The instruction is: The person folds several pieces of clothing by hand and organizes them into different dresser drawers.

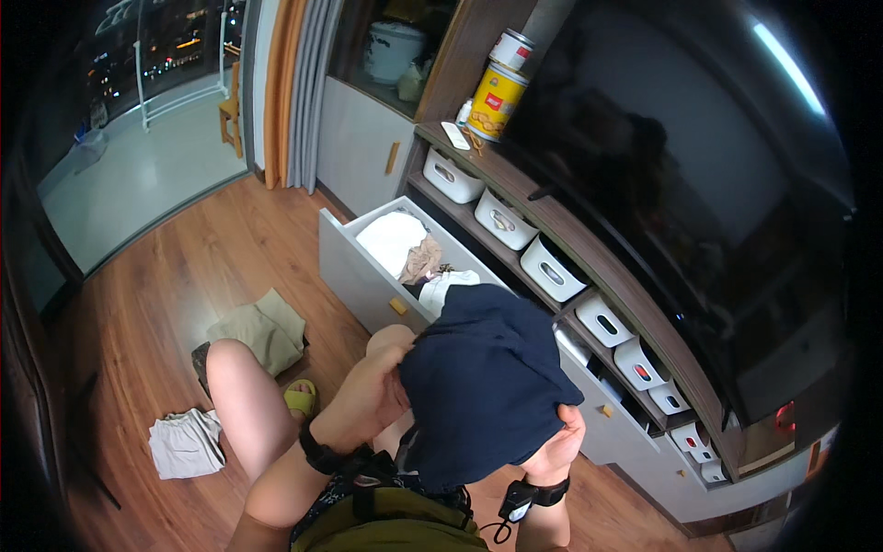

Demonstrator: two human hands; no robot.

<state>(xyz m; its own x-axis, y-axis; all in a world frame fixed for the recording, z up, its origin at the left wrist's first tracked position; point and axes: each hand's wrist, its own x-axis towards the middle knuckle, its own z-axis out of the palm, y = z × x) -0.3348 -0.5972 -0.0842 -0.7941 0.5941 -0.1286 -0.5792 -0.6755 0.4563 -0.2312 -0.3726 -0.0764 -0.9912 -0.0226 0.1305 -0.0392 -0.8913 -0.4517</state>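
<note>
A dark navy cloth garment (487, 377) is held up in front of me, partly bunched; its exact kind does not show. My left hand (382, 382) grips its left edge, with the fingers mostly behind the cloth. At its lower right corner, my right hand (556, 446) pinches the fabric between thumb and fingers. Just beyond the garment stands a pulled-out drawer (345, 267) holding a white cloth item (394, 241), a crumpled tan cloth (422, 261) and more white fabric (449, 287). The garment hides the drawer's near right part.
Folded khaki clothing (262, 331) and a folded light grey garment (187, 443) lie on the wooden floor to the left. A yellow-green slipper (300, 397) is near my leg. White bins (552, 269) line the cabinet shelf below a large television (681, 184). Another drawer (598, 405) stands partly open at right.
</note>
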